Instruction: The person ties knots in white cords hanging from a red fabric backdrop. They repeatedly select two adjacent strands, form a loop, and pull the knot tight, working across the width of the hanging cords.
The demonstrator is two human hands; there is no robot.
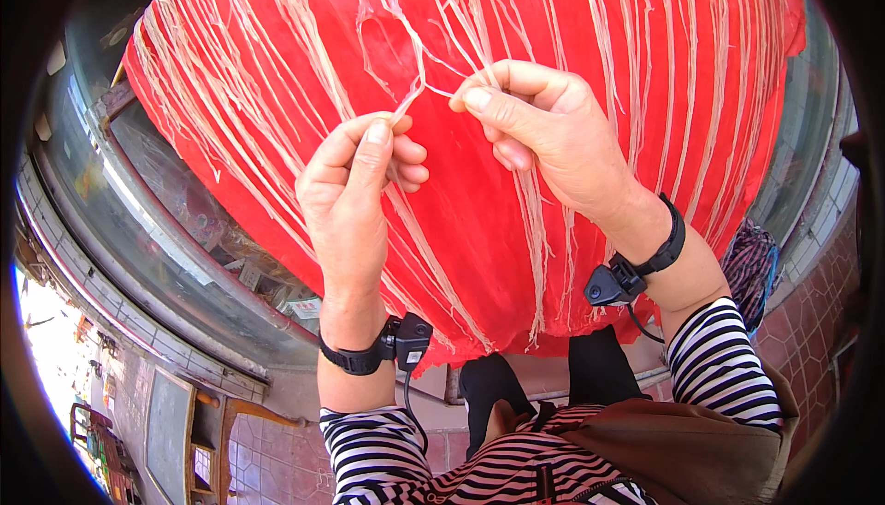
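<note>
A red cloth (456, 242) spreads before me, with many thin, pale, translucent strands (594, 14) laid in rows across it. They look like strips of gut casing, though I cannot tell for sure. Between thumb and forefinger, my left hand (346, 194) pinches the near end of one forked strand (419, 55). A thin branch of that strand runs to my right hand (560, 131), whose thumb and fingertip are closed on it. The fork lies between the two hands, just above the cloth. Both hands hide parts of the rows beneath them.
Under the cloth stands a curved, glass-sided case (173, 228) with packets inside. A striped bundle (750, 263) sits at the right edge. Wrist straps carry small black devices (413, 342) with cables. A wooden frame (228, 429) stands on the tiled floor at lower left.
</note>
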